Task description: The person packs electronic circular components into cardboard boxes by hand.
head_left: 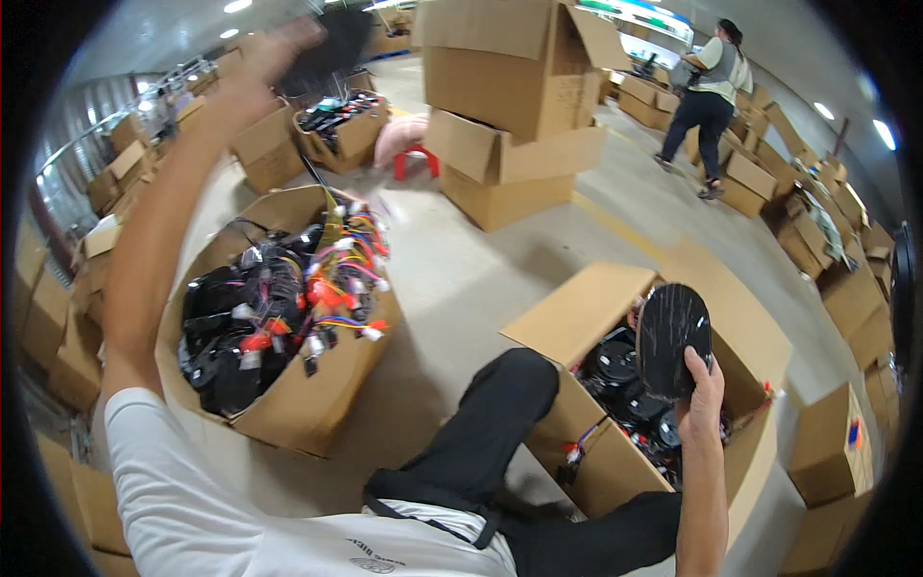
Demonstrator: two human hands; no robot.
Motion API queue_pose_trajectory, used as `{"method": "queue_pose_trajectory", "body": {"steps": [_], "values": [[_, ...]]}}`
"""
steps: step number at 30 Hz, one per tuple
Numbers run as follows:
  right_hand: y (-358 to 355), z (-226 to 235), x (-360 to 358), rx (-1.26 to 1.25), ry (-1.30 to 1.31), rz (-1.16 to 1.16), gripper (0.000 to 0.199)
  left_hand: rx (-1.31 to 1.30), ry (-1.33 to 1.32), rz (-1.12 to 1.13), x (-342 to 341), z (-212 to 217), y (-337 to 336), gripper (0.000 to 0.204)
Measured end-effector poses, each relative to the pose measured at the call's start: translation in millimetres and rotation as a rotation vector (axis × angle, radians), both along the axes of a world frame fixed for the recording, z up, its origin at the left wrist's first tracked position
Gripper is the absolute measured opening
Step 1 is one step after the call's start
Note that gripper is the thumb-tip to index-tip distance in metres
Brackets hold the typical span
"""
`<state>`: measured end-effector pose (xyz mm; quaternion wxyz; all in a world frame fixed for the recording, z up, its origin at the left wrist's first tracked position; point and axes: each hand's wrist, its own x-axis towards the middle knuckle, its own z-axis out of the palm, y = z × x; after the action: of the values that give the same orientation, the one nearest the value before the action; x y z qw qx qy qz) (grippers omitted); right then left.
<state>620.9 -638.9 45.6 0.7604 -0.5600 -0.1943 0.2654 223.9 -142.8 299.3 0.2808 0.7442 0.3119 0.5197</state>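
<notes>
My right hand (704,389) grips a flat, black, disc-shaped part (674,341) by its lower right edge, thumb on its scratched face. It is held above an open cardboard box (567,471) of black round parts with wires (615,361). My left arm is raised high at the upper left, and the left hand (274,53) is smeared by motion. A dark, blurred object (330,46) appears to be in it, its kind unclear. Below that arm stands another open box (332,409) of black parts in plastic (231,327) and coloured wires with connectors (336,279).
Large stacked cartons (490,77) stand ahead, beside a small red stool (416,162). Another filled box (356,135) is farther left. A person (711,106) walks at the far right. Cartons (832,442) line both sides. My knee (519,380) lies between the two near boxes.
</notes>
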Motion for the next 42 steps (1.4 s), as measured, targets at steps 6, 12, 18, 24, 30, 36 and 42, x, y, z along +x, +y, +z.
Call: {"method": "queue_pose_trajectory", "body": {"steps": [6, 12, 18, 24, 30, 36, 42], "values": [[21, 39, -27, 0.055, -0.453, 0.009, 0.043, -0.908, -0.185, -0.371, 57, -118, -136, 0.03], [58, 71, -76, 0.2, -1.64, -0.114, 0.047, -1.518, -0.071, -0.834, 129, -197, -233, 0.087], [2, 5, -86, -0.124, -1.651, 0.244, 0.052, -1.268, -0.413, -1.235, 133, -259, -320, 0.051], [-66, -59, -104, 0.082, -0.405, -0.016, 0.053, -1.261, -0.287, -1.082, 154, -316, -372, 0.057], [-58, -99, -151, -0.013, 0.214, -0.207, 0.044, -0.888, -0.046, -0.99, 159, -325, -402, 0.078], [-56, -89, -169, 0.261, 0.098, -0.4, 0.071, -0.985, -0.282, -1.039, 165, -334, -426, 0.065], [-70, -106, -180, 0.053, -0.097, -0.2, 0.083, -1.297, -0.128, -1.021, 135, -342, -423, 0.075]]}}
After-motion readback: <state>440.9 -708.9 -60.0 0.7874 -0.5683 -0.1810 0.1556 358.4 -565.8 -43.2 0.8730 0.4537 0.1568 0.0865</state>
